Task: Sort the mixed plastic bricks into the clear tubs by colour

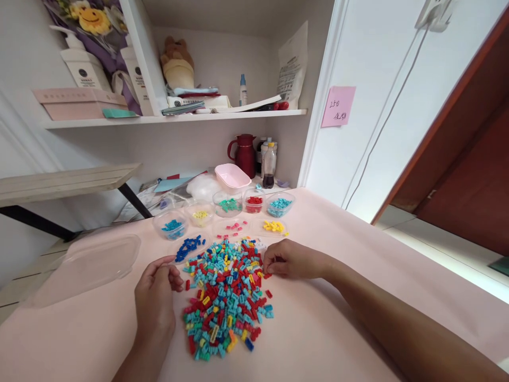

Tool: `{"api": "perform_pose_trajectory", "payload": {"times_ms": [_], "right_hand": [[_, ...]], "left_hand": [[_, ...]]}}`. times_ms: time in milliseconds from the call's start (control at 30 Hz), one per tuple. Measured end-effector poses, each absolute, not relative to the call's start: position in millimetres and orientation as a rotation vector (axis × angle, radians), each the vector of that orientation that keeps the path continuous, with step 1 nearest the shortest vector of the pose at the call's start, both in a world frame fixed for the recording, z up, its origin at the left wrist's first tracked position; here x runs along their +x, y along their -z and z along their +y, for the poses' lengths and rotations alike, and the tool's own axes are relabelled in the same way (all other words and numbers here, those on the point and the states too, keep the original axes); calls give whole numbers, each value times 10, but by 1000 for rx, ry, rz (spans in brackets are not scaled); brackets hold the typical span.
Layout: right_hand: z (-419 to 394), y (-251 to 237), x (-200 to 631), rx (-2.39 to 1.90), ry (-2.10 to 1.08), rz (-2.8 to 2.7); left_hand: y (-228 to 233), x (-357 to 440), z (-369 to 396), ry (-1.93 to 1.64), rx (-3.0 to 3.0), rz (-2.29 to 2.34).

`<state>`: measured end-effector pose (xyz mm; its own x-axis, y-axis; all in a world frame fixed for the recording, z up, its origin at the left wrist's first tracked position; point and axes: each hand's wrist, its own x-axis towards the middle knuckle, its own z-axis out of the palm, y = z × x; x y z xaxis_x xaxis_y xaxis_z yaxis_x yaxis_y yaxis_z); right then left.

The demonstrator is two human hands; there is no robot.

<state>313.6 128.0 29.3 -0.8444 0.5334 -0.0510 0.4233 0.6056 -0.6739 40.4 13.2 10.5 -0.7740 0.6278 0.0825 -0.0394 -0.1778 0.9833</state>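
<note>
Brick pile between hands; right hand pinching at edge.

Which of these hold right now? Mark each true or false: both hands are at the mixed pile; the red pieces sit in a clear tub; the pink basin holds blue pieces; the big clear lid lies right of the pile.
1. Left hand and right hand flank the mixed pile: true.
2. Red pieces sit in a clear tub: true.
3. Pink basin holds blue pieces: false; none show in it.
4. Clear lid lies right of the pile: false; it lies left.
</note>
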Motion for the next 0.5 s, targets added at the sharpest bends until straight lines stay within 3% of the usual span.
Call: {"api": "perform_pose_trajectory", "payload": {"times_ms": [233, 500], "right_hand": [[1282, -309, 3153, -744, -1181, -2525], [1212, -383, 3184, -706, -1621, -2537]], "left_hand": [[-105, 398, 113, -1990, 690, 1646], [-141, 437, 113, -1984, 686, 1662]]}}
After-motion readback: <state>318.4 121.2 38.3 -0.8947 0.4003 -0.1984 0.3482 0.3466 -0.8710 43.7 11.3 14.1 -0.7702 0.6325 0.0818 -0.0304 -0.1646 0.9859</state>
